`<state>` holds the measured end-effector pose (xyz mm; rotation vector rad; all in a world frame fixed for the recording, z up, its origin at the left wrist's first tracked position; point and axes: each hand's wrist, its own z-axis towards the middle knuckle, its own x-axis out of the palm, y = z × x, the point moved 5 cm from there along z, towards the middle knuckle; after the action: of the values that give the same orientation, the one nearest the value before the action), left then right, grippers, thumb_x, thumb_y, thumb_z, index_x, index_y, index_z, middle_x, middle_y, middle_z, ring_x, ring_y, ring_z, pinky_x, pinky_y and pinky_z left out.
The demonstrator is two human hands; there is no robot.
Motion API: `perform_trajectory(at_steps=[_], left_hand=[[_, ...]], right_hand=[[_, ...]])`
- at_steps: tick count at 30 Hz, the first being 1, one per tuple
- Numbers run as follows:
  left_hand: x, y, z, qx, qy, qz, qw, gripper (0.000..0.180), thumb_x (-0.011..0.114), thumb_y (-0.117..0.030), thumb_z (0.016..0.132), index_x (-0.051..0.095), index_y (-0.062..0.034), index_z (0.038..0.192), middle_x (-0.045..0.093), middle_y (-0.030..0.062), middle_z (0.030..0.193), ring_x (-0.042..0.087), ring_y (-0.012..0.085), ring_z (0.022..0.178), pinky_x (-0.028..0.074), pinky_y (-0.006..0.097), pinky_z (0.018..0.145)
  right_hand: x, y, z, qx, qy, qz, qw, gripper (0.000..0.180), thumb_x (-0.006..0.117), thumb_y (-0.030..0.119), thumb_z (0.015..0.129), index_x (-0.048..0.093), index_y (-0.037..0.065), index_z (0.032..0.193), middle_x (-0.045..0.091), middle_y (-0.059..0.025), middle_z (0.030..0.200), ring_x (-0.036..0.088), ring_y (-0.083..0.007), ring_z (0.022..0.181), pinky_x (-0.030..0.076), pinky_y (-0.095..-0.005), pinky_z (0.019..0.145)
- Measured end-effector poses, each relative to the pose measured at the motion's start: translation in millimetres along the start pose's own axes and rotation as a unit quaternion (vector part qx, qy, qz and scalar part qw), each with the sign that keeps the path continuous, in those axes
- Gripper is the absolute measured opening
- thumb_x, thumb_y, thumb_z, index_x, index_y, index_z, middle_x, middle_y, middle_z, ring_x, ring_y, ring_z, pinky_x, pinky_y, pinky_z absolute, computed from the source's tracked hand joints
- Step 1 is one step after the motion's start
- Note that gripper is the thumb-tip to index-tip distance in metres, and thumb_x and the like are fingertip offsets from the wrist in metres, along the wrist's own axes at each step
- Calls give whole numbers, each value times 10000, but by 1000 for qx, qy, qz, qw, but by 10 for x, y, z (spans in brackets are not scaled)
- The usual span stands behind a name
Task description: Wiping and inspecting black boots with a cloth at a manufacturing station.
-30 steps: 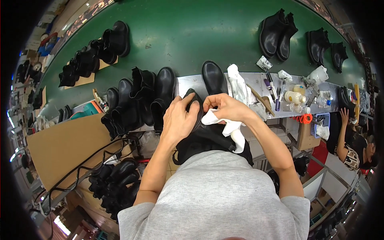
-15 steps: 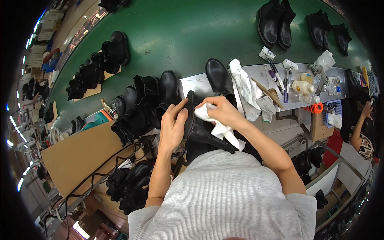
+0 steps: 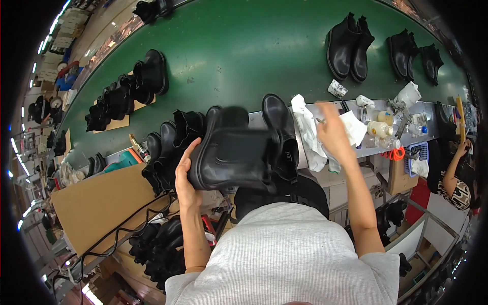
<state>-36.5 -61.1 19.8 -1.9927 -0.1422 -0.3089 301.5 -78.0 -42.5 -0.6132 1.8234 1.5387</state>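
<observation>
My left hand (image 3: 187, 173) is closed around the sole side of a black ankle boot (image 3: 229, 155), which lies sideways above my lap and is smeared by motion at its toe. My right hand (image 3: 334, 129) is raised over the near edge of the bench, its fingers blurred. Right beside it is a white cloth (image 3: 354, 128); whether the fingers still grip it is unclear. Another black boot (image 3: 277, 114) rests on the bench edge between my hands, with more white cloths (image 3: 306, 127) to its right.
Black boots (image 3: 152, 76) stand on the green table (image 3: 244, 56), at left and far right. Bottles (image 3: 380, 128), pens and white blocks (image 3: 337, 88) lie on the metal ledge. At left are a cardboard sheet (image 3: 101, 208) and dark cables. A co-worker's arm (image 3: 455, 168) shows at right.
The boot has been turned onto its side and lifted up to the left in my left hand. My right hand has moved away from it, right and forward, along with the white cloth.
</observation>
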Motion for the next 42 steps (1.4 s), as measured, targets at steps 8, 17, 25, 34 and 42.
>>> perform_trajectory(at_steps=[8,17,25,34,42], left_hand=[[-51,1548,617,-231,-27,124,965,788,532,-488,839,311,6,1411,418,154,1395,469,313,1176,348,401,979],[209,1423,1449,-194,-64,596,776,1129,727,-434,696,14,-7,1459,366,369,1292,509,468,1113,442,467,936],[192,1401,1588,-46,4,391,919,882,800,-286,681,359,46,1369,454,262,1339,452,335,1249,362,380,1032],[715,698,1085,-101,316,-172,928,569,625,-86,830,388,60,1327,538,194,1249,565,277,1106,469,401,945],[872,473,999,-116,280,-239,923,496,581,-177,896,420,39,1312,590,161,1166,618,264,1002,517,367,872]], right_hand=[[1254,-136,514,174,225,-103,953,923,604,597,745,403,-144,1256,425,-328,1271,486,-453,1144,416,-439,962],[1269,-164,605,199,211,-119,950,1069,770,537,623,314,-102,1348,506,-300,1238,533,-398,1129,443,-392,950],[1012,-636,660,115,209,264,934,630,796,360,673,605,-13,1143,677,-122,994,637,-210,918,478,-312,836],[349,-168,343,72,292,702,646,565,626,279,853,427,4,1304,566,-162,1148,587,-232,998,513,-315,796],[44,425,387,62,282,839,461,526,560,341,909,432,23,1309,550,-198,1209,613,-302,1021,556,-382,810]])
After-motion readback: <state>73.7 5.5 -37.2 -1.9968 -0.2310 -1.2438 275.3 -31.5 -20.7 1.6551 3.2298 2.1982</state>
